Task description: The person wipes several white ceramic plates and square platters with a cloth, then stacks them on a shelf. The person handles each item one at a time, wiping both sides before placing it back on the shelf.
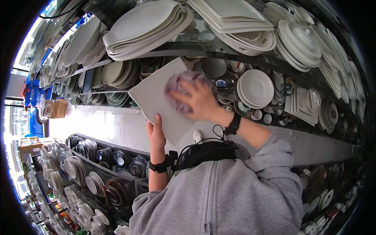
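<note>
My left hand (pixel 156 133) grips the near left edge of a white square plate (pixel 158 97), its thumb lying on the upper face. The plate is held up in front of me, above the aisle floor and before the shelves. Under my right hand (pixel 199 101) is a crumpled greyish-purple cloth (pixel 188 83), pressed against the right part of the plate. Both cloth and fingers are blurred. The cloth and hand hide the plate's right corner.
Ahead, a shelf edge (pixel 188 53) carries stacked oval platters (pixel 144 26) and square plates (pixel 235 14). Round white plates (pixel 255 88) and small cups (pixel 257 114) sit lower. Behind me to the left, another rack holds bowls (pixel 120 157). Pale tiled floor (pixel 117 123) runs between; cardboard boxes (pixel 57 107) stand far left.
</note>
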Available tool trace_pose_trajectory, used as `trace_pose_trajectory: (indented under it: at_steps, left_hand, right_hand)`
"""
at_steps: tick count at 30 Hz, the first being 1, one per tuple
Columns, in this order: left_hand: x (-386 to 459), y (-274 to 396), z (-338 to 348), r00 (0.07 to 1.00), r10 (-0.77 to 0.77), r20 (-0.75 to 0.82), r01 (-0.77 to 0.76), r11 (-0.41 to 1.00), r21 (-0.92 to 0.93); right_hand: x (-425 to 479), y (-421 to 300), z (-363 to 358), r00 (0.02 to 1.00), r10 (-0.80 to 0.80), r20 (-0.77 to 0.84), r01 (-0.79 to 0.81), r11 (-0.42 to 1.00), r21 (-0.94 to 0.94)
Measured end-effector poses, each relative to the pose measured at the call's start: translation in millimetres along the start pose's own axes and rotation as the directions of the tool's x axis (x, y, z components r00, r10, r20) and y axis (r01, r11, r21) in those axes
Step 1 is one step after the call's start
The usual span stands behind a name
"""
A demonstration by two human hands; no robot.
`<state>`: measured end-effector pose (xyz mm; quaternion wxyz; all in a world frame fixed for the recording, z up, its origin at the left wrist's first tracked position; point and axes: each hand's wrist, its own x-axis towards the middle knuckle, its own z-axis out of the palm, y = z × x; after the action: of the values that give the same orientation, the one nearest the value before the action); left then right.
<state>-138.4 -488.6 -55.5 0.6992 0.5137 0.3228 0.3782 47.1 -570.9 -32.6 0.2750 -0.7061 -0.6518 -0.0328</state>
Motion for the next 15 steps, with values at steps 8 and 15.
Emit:
trace_pose_trajectory:
  at_steps: [8,15]
  left_hand:
    - [6.2,2.6,4.2,0.999,-0.013,-0.044,0.012,1.000,-0.013]
    - [0.7,-4.0,-0.3,0.995,-0.062,-0.074,0.062,0.998,-0.009]
  right_hand:
    - [-55.5,1.4,14.3,0.962,-0.258,0.085,0.259,0.966,-0.001]
    - [-99.9,86.3,38.9,0.950,0.237,0.203,-0.244,0.970,0.012]
